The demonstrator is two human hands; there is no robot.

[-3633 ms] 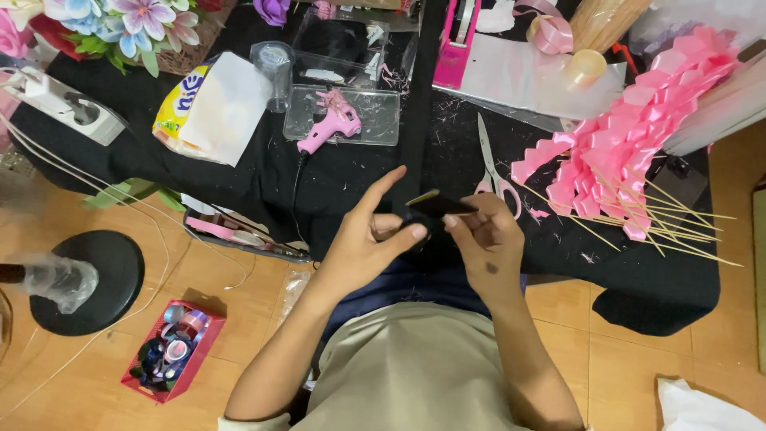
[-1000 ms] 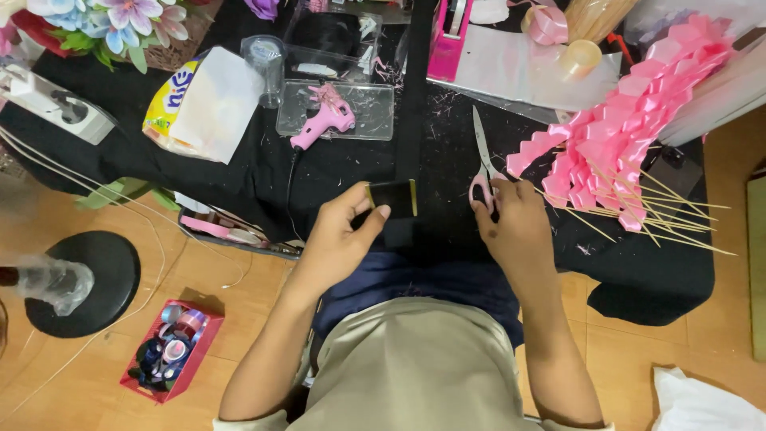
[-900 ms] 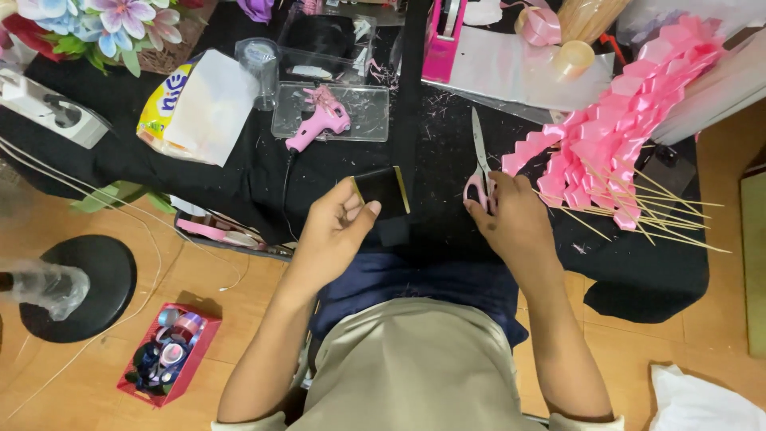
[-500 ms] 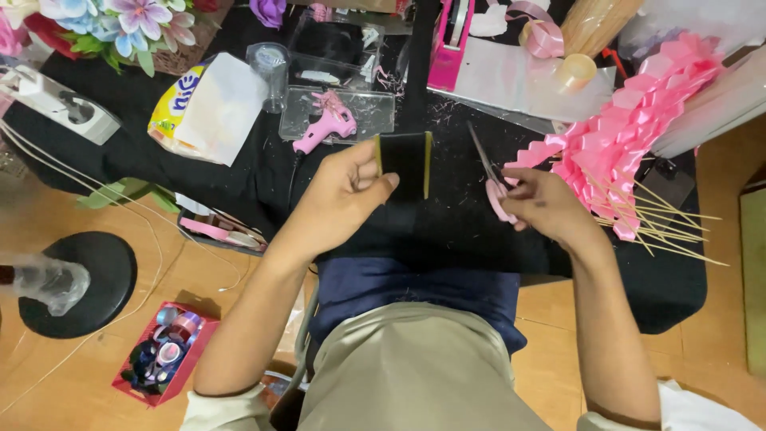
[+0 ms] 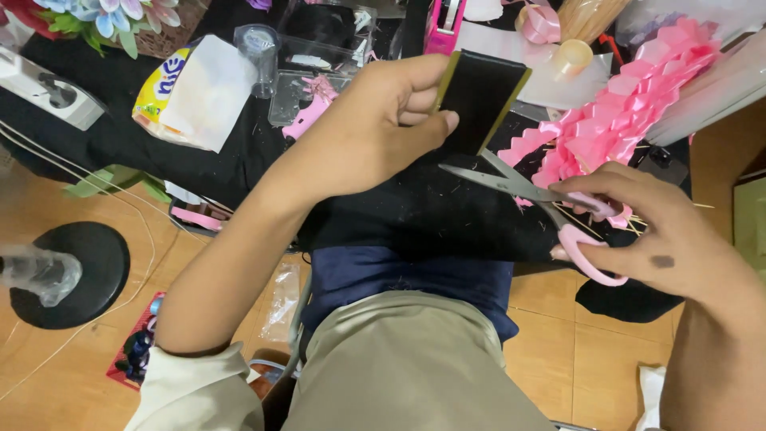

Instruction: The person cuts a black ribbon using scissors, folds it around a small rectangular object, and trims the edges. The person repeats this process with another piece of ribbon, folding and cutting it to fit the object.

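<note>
My left hand (image 5: 375, 120) pinches a black ribbon strip with gold edges (image 5: 483, 96), holding it up above the black cloth. My right hand (image 5: 662, 239) grips pink-handled scissors (image 5: 550, 207) by the loops. Their steel blades are parted and point left, with the tips just under the lower edge of the ribbon. Both hands hover over my lap.
A pile of pink ribbon folds on thin sticks (image 5: 622, 128) lies to the right. A pink glue gun (image 5: 307, 108) in a clear tray, a tissue pack (image 5: 191, 92), a power strip (image 5: 44, 92) and flowers (image 5: 120, 12) sit on the black cloth (image 5: 423, 215). A round black stand (image 5: 76, 271) is on the floor.
My right hand picked the scissors up off the cloth and brought them to the ribbon. My left hand raised the ribbon. The view has closed in on both hands.
</note>
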